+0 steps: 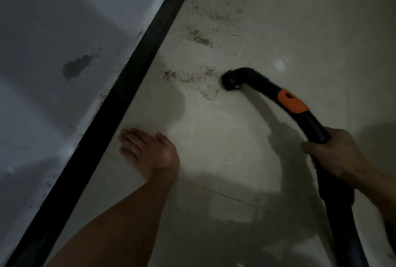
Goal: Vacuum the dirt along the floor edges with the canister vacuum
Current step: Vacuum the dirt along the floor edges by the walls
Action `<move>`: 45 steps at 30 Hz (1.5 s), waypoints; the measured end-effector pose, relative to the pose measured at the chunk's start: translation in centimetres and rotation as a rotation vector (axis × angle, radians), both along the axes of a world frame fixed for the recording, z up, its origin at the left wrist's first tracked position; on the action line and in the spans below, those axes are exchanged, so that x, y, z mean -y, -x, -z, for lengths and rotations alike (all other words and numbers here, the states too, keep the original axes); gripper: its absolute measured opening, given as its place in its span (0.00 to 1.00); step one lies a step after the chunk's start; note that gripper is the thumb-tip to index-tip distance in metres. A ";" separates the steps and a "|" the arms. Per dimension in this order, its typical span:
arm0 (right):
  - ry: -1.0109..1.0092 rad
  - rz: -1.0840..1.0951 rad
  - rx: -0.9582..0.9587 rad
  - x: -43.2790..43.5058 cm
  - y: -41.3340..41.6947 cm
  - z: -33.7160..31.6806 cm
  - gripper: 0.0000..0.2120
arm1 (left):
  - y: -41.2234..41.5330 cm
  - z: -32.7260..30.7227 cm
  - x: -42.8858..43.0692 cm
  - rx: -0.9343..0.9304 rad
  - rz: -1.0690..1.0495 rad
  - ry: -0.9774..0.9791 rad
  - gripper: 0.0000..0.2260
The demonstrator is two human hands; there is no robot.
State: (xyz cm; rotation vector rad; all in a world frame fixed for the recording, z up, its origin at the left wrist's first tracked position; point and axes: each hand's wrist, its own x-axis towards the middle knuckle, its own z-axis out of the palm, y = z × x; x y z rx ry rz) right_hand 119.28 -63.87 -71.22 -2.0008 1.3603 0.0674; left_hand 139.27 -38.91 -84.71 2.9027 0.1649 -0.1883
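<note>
Black vacuum wand (276,93) in right grip (330,153), nozzle (230,81) far ahead, touching dirt (192,78)

A grey-white painted wall (53,20) fills nine to eleven o'clock, marked by a dark blotch (77,67). A black skirting strip (132,78) runs from seven to twelve. The pale glossy tiled floor (278,20) is dimly lit, with a small glare spot (279,65) toward two.

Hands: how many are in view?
2. The left hand rests flat on the floor beside the black skirting; the right hand grips the vacuum tube at the right.
</note>
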 end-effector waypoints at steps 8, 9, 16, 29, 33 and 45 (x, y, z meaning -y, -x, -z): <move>0.036 0.035 -0.019 0.0 0.1 -0.4 0.06 | 0.0 0.3 0.2 0.044 -0.017 0.019 0.32; 0.050 0.066 0.003 0.5 -0.6 -0.5 0.05 | 0.0 0.3 0.2 0.046 -0.017 0.024 0.32; 0.031 -0.150 -0.017 -1.5 -3.3 -0.2 0.05 | 0.1 0.5 0.1 0.081 -0.020 0.027 0.31; 0.100 -0.123 0.042 -0.1 -7.2 0.3 0.05 | 0.0 0.8 0.3 0.138 -0.031 0.051 0.29; 0.096 -0.183 0.048 -0.7 -8.1 0.5 0.05 | 0.1 0.9 0.2 0.124 -0.033 0.047 0.29; 0.053 -0.332 0.047 -2.4 -11.1 1.5 0.11 | -0.1 0.7 0.3 0.101 -0.018 0.032 0.29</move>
